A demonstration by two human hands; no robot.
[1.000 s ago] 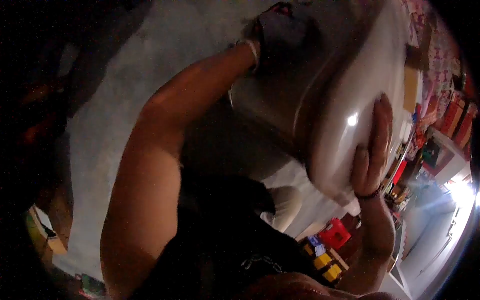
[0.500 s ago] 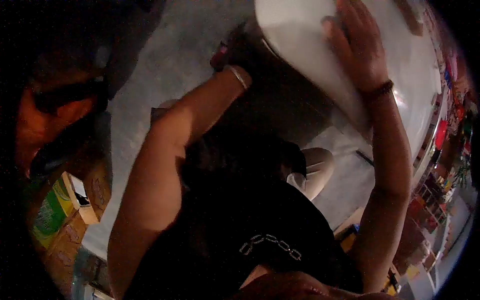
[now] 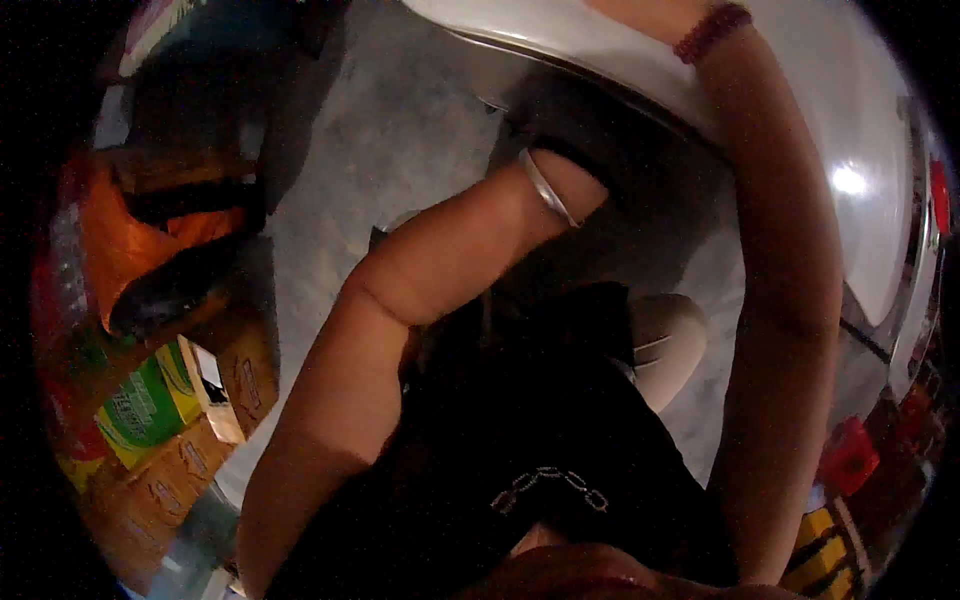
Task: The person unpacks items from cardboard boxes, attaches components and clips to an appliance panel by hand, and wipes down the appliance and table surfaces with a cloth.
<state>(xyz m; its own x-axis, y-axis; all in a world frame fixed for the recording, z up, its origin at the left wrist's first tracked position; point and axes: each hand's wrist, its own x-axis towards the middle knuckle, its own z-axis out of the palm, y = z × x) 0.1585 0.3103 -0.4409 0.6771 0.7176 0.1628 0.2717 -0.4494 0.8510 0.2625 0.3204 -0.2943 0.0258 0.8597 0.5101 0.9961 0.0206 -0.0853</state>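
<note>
Your left arm [image 3: 450, 255] bends toward two o'clock; right hand [image 3: 645, 12] overlaps curved glossy white panel [image 3: 860, 120] at one; can't tell either hand's grip.

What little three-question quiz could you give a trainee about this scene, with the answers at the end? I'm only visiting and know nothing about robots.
1. Multiple choice: on which arm is the silver bangle?
a) left
b) right
c) both

2. True or false: in this view, the right forearm passes in front of the glossy white panel.

3. Short answer: why can't you tell what the fingers of the right hand are touching?

Key:
1. a
2. True
3. They lie beyond the top edge of the picture.
</note>
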